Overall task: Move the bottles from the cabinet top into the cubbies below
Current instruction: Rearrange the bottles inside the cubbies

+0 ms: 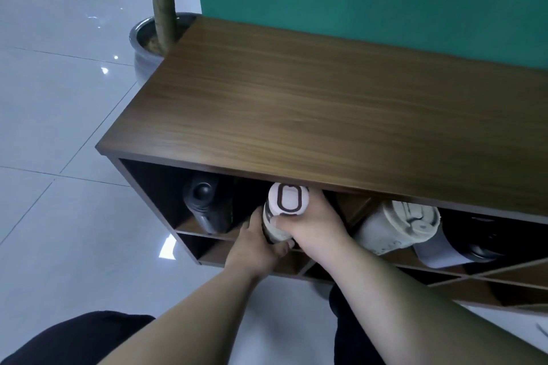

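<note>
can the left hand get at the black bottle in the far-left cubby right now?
Probably not yet: the left hand is wrapped around the white-capped bottle. The black bottle itself lies unblocked at the cubby's open front.

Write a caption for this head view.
Both hands, left and right, slide a pink-lidded bottle into a cubby.

No readable text, only a dark oval ring marking the bottle lid (288, 198).

Both bare forearms reach forward and converge. The left hand (255, 243) cups from below with curled fingers. The right hand (314, 225) clamps from the side, thumb across the front.
</note>
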